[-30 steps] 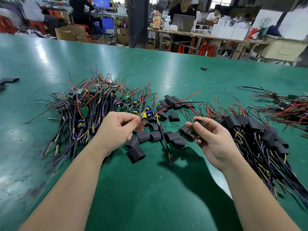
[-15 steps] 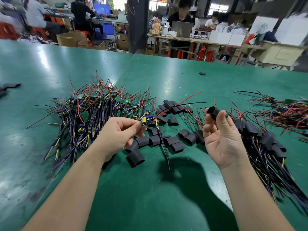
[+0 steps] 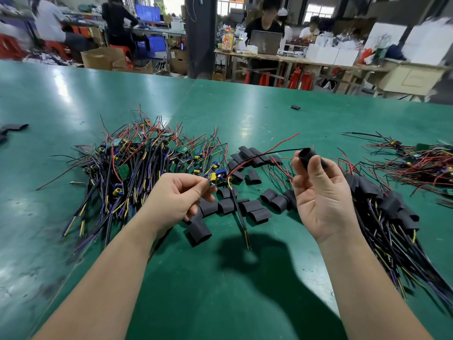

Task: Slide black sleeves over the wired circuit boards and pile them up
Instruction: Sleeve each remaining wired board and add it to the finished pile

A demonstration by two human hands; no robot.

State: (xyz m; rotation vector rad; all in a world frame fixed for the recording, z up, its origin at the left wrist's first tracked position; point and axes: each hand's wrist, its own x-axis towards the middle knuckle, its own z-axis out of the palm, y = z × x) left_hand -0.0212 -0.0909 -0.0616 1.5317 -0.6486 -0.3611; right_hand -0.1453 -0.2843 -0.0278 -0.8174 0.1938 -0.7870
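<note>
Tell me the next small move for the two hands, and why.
Probably feed the thin wires into the sleeve: the right hand holds it raised, mouth toward the circuit board pinched in the left hand, and one wire tip nearly reaches it.

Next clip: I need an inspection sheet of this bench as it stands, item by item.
Surface: green table, glossy, with dull marks near the left.
Job's things: bare wired boards heaped left; loose black sleeves in the centre; sleeved boards piled right.
Clutter: stray sleeve far back; wire bundle at far right.
Hands: left hand pinches one board; right hand holds a sleeve up.
Cables: the held board's red lead and black lead arc toward that sleeve.
Surroundings: people at benches, laptop, cardboard boxes.
</note>
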